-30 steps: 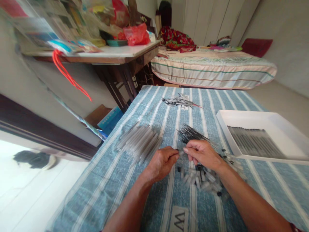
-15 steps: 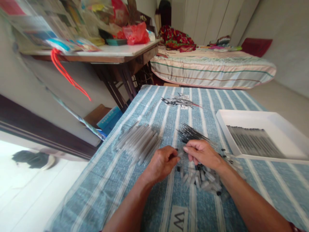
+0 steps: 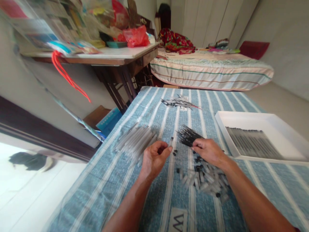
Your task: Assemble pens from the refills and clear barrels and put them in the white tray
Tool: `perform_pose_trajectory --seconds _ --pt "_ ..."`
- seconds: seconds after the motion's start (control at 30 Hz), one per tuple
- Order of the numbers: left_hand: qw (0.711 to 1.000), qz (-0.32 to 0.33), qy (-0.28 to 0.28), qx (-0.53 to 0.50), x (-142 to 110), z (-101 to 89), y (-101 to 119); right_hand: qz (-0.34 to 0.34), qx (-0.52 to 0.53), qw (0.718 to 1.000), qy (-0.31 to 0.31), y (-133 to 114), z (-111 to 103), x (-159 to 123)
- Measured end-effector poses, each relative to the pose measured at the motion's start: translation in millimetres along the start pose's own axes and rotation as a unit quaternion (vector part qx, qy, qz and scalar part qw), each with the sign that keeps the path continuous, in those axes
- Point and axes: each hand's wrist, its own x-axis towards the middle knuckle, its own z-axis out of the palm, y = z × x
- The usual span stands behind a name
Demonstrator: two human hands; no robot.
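Left hand has moved away from right hand and pinches a clear cap, left of the dark refills. Right hand curls at their near side; whether it grips one, I cannot tell.

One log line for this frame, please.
left hand: holds cap | right hand: at dark refills | tray: part filled

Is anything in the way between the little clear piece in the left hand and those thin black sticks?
Nothing visible: only striped cloth shows between the clear piece in the left hand and the thin black sticks. Small black bits lie nearer the wearer, off that line.
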Motion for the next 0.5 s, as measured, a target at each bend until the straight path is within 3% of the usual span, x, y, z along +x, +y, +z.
perform_pose_trajectory --seconds 0.2,0.5 --pt "0.993 -0.053 -0.017 -0.103 2.0 1.5 -4.2 0.004 -0.161 0.984 -0.081 -3.1 -1.5 -1.9" --pt "0.967 -0.11 -0.039 -0.227 -0.1 2.5 3.9 -0.001 -0.184 0.977 -0.107 -3.5 -1.0 -1.5"
